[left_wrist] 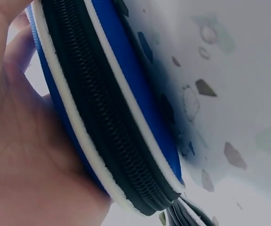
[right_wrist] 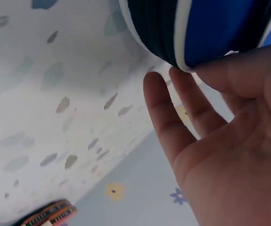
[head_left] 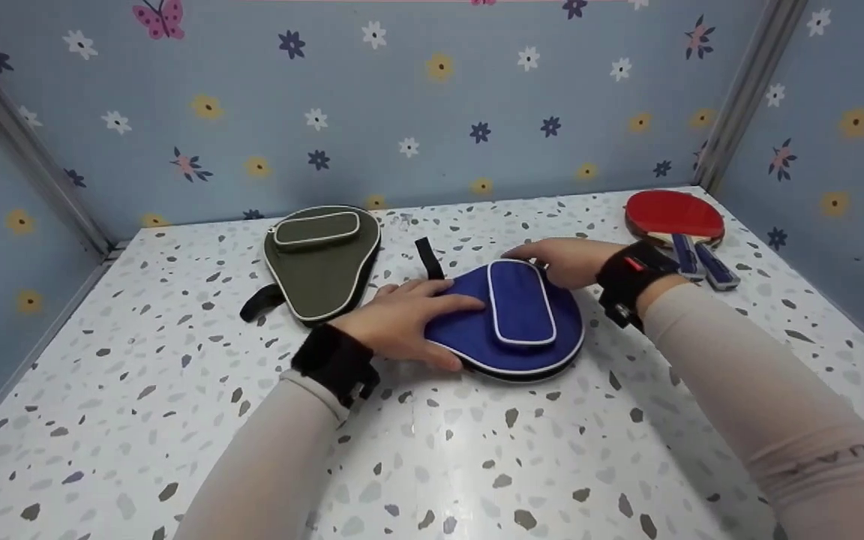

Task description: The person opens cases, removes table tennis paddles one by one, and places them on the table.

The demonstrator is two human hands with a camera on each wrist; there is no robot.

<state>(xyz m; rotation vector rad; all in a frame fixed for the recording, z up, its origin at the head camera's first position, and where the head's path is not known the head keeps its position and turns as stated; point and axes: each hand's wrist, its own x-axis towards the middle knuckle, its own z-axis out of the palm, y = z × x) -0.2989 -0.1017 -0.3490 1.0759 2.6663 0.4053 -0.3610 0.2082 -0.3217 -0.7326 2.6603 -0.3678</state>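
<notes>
"Blue case lies flat near the middle of the table, with its pocket up. How far is the work, in your opinion?"

"Not far, I would judge. On the stretch which the left wrist view shows, the zip is closed, its teeth together. The bats lie outside, at the far right. The green case is apart, with no hand on it."

"And the hands?"

"The left hand rests on the narrow end, fingers spread, not curled. The right hand has thumb and finger at the far rim; whether they pinch something, I cannot tell."

"Which way does it point?"

"The narrow end points to the person's left, the round end to the right. So the long axis runs nearly side to side, and the pocket's length goes across it."
</notes>
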